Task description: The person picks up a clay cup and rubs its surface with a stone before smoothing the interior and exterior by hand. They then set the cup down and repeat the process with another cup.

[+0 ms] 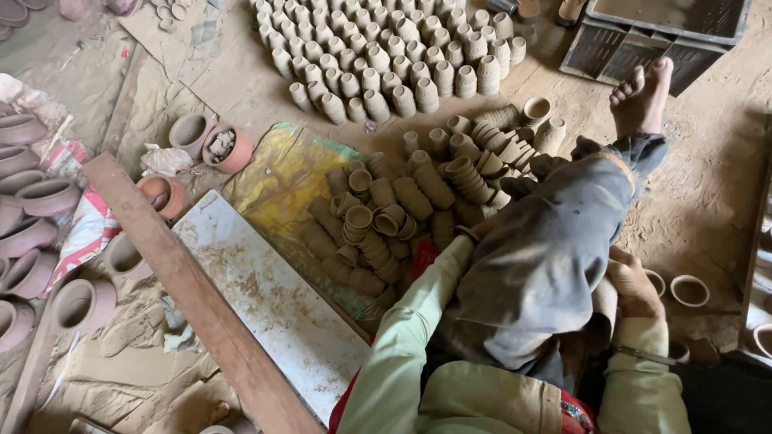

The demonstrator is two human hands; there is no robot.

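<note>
We are sitting on the dusty floor with one leg [555, 241] stretched out ahead, and both our hands work close to that leg. Our right hand [631, 289] lies on the right side of the knee, fingers curled around a clay cup [605, 309] that it presses against the trouser leg; the cup's long axis runs roughly up and down in the view, mouth end hidden, so we cannot tell which way it opens. Our left hand [474, 231] is mostly hidden behind the leg at the near edge of the loose heap of cups [386, 221]; we cannot tell whether its fingers are closed or spread. That heap lies just ahead and to the left of the left hand, touching distance, so the left hand is plainly the nearer one to it. Two single cups [689, 290] stand on the floor just right of the right hand.
</note>
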